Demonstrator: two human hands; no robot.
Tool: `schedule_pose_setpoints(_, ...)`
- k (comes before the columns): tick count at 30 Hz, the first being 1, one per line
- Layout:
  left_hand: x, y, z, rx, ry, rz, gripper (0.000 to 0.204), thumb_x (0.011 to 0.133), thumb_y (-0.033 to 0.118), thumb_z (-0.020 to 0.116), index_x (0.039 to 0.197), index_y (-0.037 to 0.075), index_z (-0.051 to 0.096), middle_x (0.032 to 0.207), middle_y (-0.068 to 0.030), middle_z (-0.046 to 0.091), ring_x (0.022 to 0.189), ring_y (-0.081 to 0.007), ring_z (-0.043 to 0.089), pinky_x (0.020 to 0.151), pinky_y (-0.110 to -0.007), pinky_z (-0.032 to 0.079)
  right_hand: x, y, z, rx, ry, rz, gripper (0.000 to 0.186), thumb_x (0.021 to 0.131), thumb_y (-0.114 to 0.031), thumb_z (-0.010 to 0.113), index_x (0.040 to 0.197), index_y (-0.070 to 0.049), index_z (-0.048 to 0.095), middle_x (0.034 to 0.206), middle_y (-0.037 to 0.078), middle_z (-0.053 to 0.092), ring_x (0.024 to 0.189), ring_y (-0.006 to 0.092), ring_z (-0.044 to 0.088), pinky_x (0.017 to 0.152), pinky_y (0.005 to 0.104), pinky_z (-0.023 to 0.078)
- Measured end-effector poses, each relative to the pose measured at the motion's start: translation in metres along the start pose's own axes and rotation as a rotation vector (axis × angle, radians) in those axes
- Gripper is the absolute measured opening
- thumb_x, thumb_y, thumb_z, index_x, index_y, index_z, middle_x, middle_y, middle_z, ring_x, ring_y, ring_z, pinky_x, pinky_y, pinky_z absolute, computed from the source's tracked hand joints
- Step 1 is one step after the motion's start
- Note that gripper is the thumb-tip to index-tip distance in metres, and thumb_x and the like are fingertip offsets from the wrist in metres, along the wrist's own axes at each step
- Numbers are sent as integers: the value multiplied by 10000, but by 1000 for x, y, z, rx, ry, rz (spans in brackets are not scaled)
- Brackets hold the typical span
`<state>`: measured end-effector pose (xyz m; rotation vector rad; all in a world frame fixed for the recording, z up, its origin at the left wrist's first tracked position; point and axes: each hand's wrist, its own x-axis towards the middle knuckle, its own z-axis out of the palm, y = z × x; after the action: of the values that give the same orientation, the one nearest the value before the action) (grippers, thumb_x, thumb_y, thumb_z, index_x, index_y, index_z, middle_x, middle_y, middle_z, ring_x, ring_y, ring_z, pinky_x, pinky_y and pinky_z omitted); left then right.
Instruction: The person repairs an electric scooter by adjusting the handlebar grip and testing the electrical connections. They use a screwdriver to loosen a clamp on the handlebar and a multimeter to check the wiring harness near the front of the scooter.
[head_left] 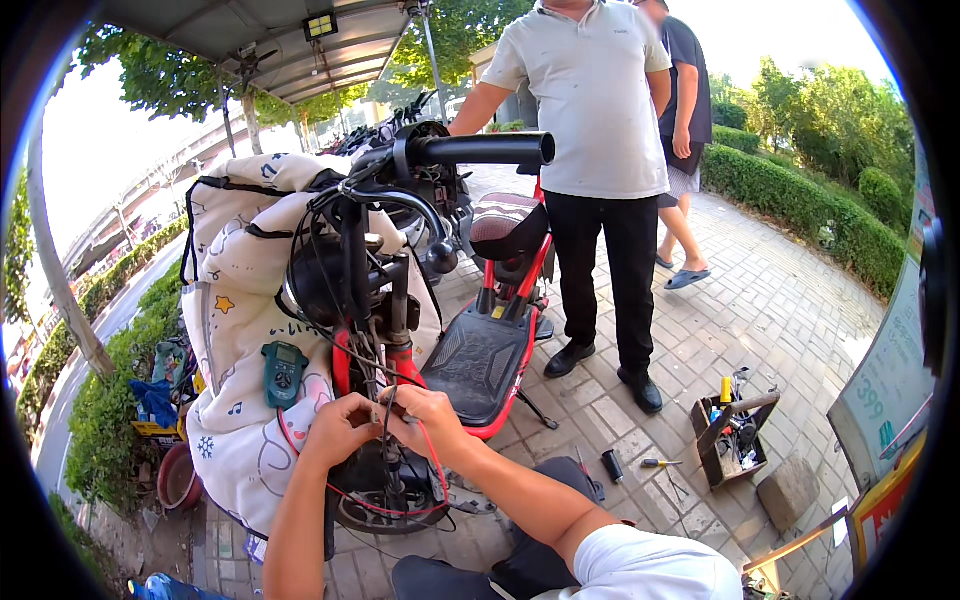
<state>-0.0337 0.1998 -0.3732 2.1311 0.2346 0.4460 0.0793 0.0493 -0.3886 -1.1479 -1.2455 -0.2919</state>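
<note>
My left hand [345, 432] and my right hand [418, 416] meet at the front of an electric scooter [480, 365]. Fingers of both hands are closed around thin dark cables [387, 425] below the handlebar [480, 150]. What my left fingertips pinch is too small to name. A red wire [437, 465] loops down from near my right hand past the front wheel [390, 512]. Left of my hands, a teal handheld meter [285, 373] rests against the white patterned wind cover [235, 400], with a red lead running below it.
A person in a light shirt [590, 100] stands beside the scooter; another person [685, 110] walks behind. On the paving to the right lie a black handlebar grip [612, 466], a screwdriver [661, 463], an open toolbox [705, 450] and a stone block [788, 493]. Hedges [800, 205] border the paving.
</note>
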Motion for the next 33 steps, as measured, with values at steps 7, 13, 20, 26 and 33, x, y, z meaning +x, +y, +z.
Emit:
schedule_pose_setpoints(7,1,-10,1,65,2,31,206,758,45,758,920,16,636,783,-16,646,723,-85,603,663,-252,494,-3,-4,4,-98,38,-12,142,796,-25,722,899,6,629,740,120,645,587,182,627,550,290,497)
schedule_pose_setpoints(13,4,-12,0,24,-18,59,232,765,122,784,910,22,633,759,-13,625,693,-83,579,634,-261,474,-5,-9,8,-69,62,28,114,812,0,704,900,26,636,742,111,651,646,154,643,586,275,512)
schedule_pose_setpoints(20,4,-16,-4,43,-32,82,248,779,138,782,916,11,618,746,4,607,681,-76,563,619,-253,460,-7,-13,14,-105,101,57,89,819,2,696,895,20,653,724,91,654,655,114,633,591,260,513)
schedule_pose_setpoints(26,1,-6,0,-39,-42,59,219,790,99,764,924,12,615,790,-6,631,721,-73,585,654,-250,481,-7,-11,14,-82,133,61,131,777,-5,718,856,26,618,733,150,647,612,230,663,563,291,511)
schedule_pose_setpoints(33,-1,0,-1,-105,-51,10,204,803,76,748,936,13,606,823,-14,652,764,-79,614,691,-257,500,-6,-14,11,-51,137,62,104,796,-3,706,843,21,617,713,132,638,587,203,647,549,281,499)
